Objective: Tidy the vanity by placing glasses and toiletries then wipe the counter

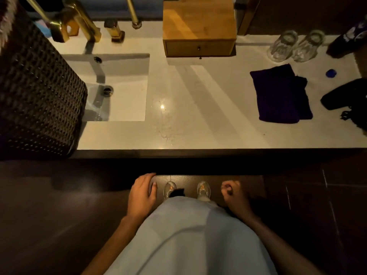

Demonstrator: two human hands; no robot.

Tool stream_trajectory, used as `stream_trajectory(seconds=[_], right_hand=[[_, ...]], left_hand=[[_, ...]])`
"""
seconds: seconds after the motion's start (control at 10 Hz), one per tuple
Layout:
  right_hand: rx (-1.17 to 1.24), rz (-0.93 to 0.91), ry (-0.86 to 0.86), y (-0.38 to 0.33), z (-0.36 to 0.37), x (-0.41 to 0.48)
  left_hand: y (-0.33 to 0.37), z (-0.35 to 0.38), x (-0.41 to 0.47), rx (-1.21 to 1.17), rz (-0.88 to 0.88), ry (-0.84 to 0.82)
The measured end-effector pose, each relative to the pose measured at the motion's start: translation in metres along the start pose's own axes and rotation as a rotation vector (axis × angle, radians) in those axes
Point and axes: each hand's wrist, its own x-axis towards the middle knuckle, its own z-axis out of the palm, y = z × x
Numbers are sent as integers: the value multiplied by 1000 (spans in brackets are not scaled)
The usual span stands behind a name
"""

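We stand before the pale, glossy stone tabletop [198,124], both our hands hanging low, nearer than its dark front edge and off its surface. Our left hand [142,195] is loosely spread, fingers relaxed and slightly curved, with nothing in its grip. Our right hand [235,197] is curled into a loose fist; we can make out nothing inside it, though the light is dim.

On the far right of the tabletop two clear ribbed drinking glasses [296,46] stand side by side, touching or nearly so; whether they are upright or upturned we cannot tell. Just nearer than them lies a folded dark purple cloth [278,94], flat on the stone. To its right sits a small round blue cap [331,73], apart from the cloth. A dark bottle with pale print [349,40] lies at the far right edge, and a black hair dryer [345,96] lies near the right edge, its cord bunched just nearer.

At the far middle a light wooden box with a small drawer [199,28] stands against the back. Left of it the rectangular white sink basin [127,96] is sunk into the tabletop, with a brass tap [79,26] behind it. A dark woven basket [35,92] fills the left side, overlapping the basin's left edge.
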Motion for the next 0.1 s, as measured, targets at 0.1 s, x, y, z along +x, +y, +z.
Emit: stream_trajectory(seconds=[0.1], right_hand=[[-10, 296, -320, 27, 16, -12]], left_hand=[[-10, 12, -12, -160, -479, -424]])
